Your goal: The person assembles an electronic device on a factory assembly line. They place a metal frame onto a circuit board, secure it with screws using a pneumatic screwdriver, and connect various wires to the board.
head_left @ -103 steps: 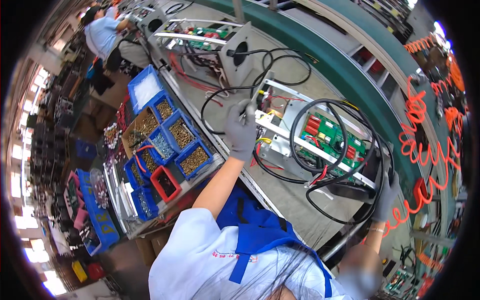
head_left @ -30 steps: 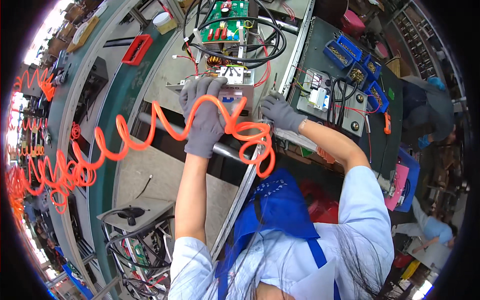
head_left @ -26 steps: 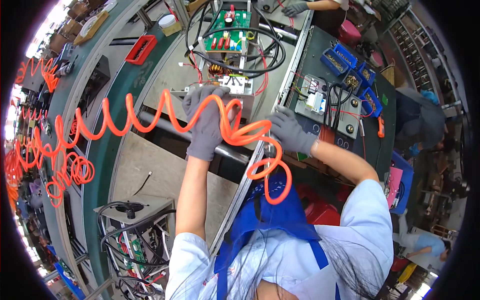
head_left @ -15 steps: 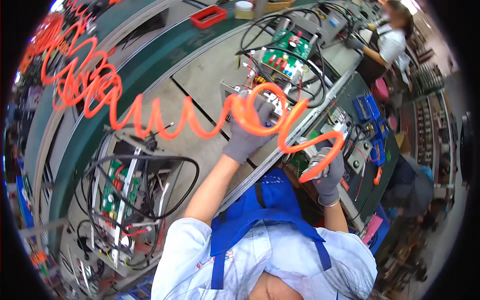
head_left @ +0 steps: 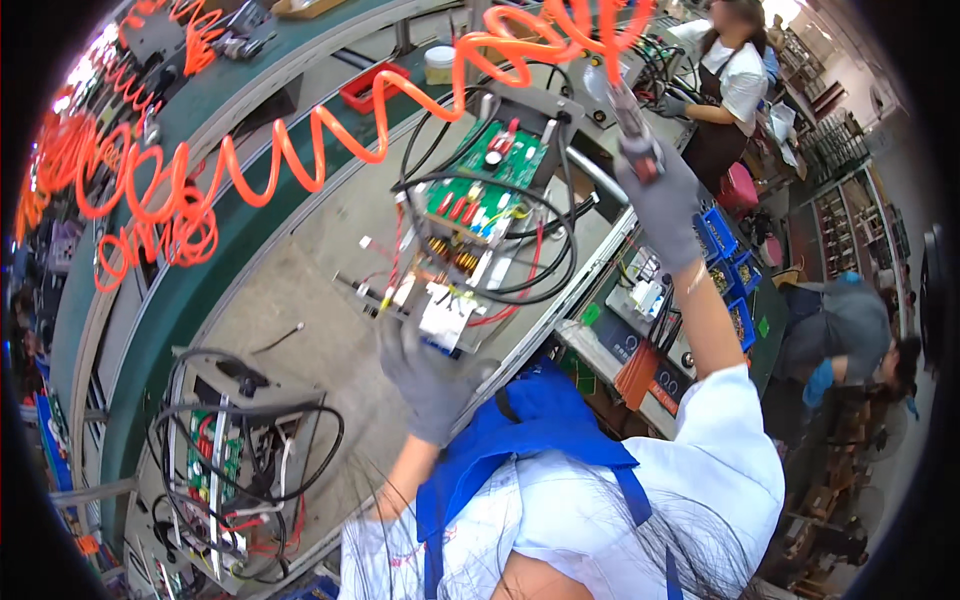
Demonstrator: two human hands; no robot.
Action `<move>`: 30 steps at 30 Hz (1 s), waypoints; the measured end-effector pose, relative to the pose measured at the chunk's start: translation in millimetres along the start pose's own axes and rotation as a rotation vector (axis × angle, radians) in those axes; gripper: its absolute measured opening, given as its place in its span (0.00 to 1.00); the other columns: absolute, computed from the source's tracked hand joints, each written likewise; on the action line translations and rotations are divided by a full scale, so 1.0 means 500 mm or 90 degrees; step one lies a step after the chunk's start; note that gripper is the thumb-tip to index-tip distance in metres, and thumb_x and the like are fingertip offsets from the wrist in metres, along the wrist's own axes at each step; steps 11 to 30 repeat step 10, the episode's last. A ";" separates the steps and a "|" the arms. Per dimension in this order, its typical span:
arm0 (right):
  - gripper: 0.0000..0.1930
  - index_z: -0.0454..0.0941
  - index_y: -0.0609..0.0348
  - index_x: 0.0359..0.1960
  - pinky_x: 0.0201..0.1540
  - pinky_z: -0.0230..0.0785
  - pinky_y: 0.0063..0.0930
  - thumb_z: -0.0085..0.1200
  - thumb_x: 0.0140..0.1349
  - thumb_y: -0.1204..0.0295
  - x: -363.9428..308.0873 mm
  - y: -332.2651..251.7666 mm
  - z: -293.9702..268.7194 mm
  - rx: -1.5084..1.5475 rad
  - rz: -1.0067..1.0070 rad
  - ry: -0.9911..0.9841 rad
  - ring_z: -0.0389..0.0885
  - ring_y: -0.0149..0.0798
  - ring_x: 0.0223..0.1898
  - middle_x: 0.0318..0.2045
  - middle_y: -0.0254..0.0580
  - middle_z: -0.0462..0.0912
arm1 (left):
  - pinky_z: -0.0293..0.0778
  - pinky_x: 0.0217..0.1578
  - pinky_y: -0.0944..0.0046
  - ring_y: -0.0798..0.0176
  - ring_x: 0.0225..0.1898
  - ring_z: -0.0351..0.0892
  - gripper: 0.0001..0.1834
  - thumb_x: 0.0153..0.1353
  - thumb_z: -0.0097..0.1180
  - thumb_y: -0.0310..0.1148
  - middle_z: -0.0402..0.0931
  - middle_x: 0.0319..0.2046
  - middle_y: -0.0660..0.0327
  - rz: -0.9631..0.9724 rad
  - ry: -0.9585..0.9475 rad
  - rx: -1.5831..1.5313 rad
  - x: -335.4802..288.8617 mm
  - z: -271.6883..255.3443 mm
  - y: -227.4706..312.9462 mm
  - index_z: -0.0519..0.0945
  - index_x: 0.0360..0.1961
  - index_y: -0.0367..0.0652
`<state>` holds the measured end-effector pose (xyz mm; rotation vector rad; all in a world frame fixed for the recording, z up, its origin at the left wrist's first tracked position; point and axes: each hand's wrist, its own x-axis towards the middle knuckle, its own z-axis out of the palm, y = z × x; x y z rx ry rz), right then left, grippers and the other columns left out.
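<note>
My right hand (head_left: 662,205), in a grey glove, is raised at the far right of the bench, closed around an air tool (head_left: 628,118) with a metal body. An orange coiled hose (head_left: 375,110) hangs across the view and runs up to the tool; the tool's exact kind is blurred. My left hand (head_left: 425,385), gloved too, has its fingers apart and holds nothing. It is just on the near side of an open electronic unit (head_left: 445,318) with a white-labelled block, copper coils and a green circuit board (head_left: 490,180). Black cables loop over the unit.
A second open unit (head_left: 225,450) with looped black cable lies at the left. Blue parts bins (head_left: 718,235) stand at the right beside a side bench with boxes. A red tray (head_left: 372,88) and white tub (head_left: 438,65) are at the back. Two co-workers are at the right.
My right hand has moved up and away with the air tool, carrying the hose upward. My left hand has drawn back toward me off the unit, its fingers now apart.
</note>
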<state>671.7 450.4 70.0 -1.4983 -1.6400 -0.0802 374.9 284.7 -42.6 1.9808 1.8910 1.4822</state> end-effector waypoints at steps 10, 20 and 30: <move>0.13 0.83 0.56 0.38 0.27 0.68 0.24 0.65 0.53 0.65 0.251 0.305 0.291 0.410 0.241 -0.135 0.76 0.27 0.23 0.25 0.35 0.81 | 0.58 0.65 0.49 0.44 0.62 0.65 0.33 0.51 0.64 0.40 0.66 0.62 0.51 -0.266 0.002 -0.008 -0.125 0.194 -0.064 0.72 0.59 0.45; 0.13 0.83 0.56 0.38 0.27 0.68 0.24 0.65 0.53 0.65 0.251 0.305 0.291 0.410 0.241 -0.135 0.76 0.27 0.23 0.25 0.35 0.81 | 0.58 0.65 0.49 0.44 0.62 0.65 0.33 0.51 0.64 0.40 0.66 0.62 0.51 -0.266 0.002 -0.008 -0.125 0.194 -0.064 0.72 0.59 0.45; 0.13 0.83 0.56 0.38 0.27 0.68 0.24 0.65 0.53 0.65 0.251 0.305 0.291 0.410 0.241 -0.135 0.76 0.27 0.23 0.25 0.35 0.81 | 0.58 0.65 0.49 0.44 0.62 0.65 0.33 0.51 0.64 0.40 0.66 0.62 0.51 -0.266 0.002 -0.008 -0.125 0.194 -0.064 0.72 0.59 0.45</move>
